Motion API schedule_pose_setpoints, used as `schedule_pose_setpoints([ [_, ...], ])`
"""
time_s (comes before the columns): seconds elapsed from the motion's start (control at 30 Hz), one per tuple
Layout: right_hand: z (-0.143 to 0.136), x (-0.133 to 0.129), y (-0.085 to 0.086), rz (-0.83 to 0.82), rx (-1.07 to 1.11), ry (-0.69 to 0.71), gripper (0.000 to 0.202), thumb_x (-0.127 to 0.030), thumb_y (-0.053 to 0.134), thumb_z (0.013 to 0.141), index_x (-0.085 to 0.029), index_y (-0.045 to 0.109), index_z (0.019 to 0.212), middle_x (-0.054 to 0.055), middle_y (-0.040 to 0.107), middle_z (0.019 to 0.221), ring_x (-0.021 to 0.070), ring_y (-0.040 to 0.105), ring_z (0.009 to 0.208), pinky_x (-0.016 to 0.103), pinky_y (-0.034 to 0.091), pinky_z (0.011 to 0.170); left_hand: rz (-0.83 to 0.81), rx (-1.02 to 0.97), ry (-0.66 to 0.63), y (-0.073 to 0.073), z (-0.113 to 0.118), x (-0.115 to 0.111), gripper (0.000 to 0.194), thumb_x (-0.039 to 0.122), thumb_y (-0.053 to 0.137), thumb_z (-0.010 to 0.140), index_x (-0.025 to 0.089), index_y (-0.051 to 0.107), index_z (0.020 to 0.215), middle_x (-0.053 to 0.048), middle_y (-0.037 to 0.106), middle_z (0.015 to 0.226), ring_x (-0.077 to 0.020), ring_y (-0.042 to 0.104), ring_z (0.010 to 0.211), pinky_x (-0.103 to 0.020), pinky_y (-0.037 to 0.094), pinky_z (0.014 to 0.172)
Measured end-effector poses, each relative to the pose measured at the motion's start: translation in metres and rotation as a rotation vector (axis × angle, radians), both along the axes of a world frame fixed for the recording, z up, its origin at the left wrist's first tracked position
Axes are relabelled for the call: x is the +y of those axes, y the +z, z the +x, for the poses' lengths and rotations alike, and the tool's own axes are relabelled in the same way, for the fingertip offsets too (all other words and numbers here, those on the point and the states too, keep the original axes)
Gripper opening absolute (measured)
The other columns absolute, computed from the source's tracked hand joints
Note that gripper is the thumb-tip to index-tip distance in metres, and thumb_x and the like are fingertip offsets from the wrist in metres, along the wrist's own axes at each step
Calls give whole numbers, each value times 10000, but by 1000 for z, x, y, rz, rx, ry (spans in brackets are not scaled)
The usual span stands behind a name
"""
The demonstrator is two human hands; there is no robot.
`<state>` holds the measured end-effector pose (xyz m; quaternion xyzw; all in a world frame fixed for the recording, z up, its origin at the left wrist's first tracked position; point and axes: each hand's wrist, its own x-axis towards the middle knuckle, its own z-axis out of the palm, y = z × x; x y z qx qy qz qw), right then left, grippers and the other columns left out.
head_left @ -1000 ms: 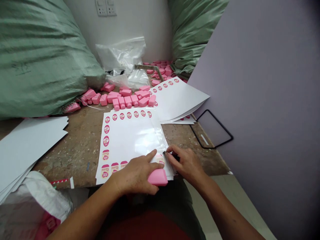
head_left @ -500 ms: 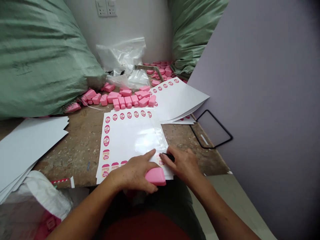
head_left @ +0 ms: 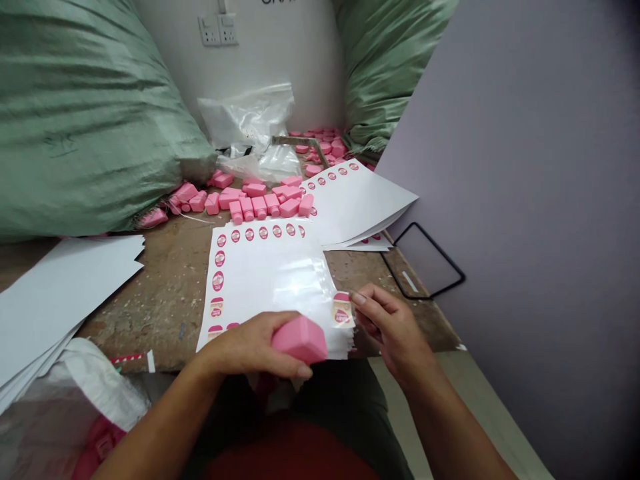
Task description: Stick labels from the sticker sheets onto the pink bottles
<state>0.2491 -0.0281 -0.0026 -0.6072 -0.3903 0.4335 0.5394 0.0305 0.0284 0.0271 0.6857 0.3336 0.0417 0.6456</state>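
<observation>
A pink bottle (head_left: 300,339) is gripped in my left hand (head_left: 255,347), over the near edge of a sticker sheet (head_left: 260,283). That white, glossy sheet lies on a stack and bears oval pink labels along its top and left sides. Between the thumb and finger of my right hand (head_left: 387,327), a pink and cream label (head_left: 343,309) is pinched by its corner, at the right edge of the stack. The lower fingers of my right hand are curled, and what they may hold is hidden.
Several pink bottles (head_left: 259,207) lie behind the sheet. More sheets (head_left: 355,207) rest at the back right, others (head_left: 65,287) at the left. Green sacks (head_left: 95,127) flank a clear plastic bag (head_left: 255,120). A black wire frame (head_left: 437,247) leans by the right panel.
The label has come off the sheet and is now in my right hand, which has moved right and up. My left hand has turned the bottle and lifted it slightly. The view has shifted a little.
</observation>
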Motion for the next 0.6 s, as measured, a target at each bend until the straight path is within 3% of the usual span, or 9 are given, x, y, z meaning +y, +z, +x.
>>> schedule_pose_setpoints([
  [0.07, -9, -2, 6, 1, -10, 40, 392, -512, 642, 752, -202, 456, 602, -76, 325, 516, 72, 259, 462, 214, 219, 418, -253, -199, 274, -2, -3, -7, 578, 346, 748, 696, 224, 558, 1228, -64, 656, 1050, -212, 624, 911, -328, 482, 798],
  [0.13, -20, -2, 9, 5, -39, 79, 390, -516, 638, 752, -204, 461, 600, -71, 327, 517, 77, 263, 464, 218, 216, 416, -445, -404, 506, -9, -1, -16, 600, 347, 747, 714, 245, 515, 1259, -63, 623, 1085, -187, 617, 900, -316, 498, 774],
  [0.23, -36, 1, 9, 17, -103, 129, 371, -502, 632, 750, -208, 472, 590, -61, 343, 515, 87, 283, 475, 227, 232, 427, -671, -614, 688, -20, 8, -26, 485, 436, 647, 814, 247, 511, 1239, -77, 582, 1133, -192, 613, 913, -354, 539, 740],
  [0.43, -54, 7, 10, 28, -190, 171, 327, -455, 602, 739, -212, 484, 555, -50, 388, 514, 104, 347, 494, 240, 299, 475, -719, -708, 844, -24, 18, -28, 447, 526, 423, 922, 181, 513, 1192, -89, 597, 1036, -181, 629, 831, -325, 554, 662],
  [0.6, -56, 9, 12, 18, -180, 173, 309, -443, 606, 745, -213, 504, 564, -37, 476, 529, 120, 442, 521, 246, 369, 517, -701, -729, 808, -23, 17, -28, 475, 554, 388, 923, 176, 509, 1184, -94, 614, 1015, -212, 648, 861, -340, 551, 676],
])
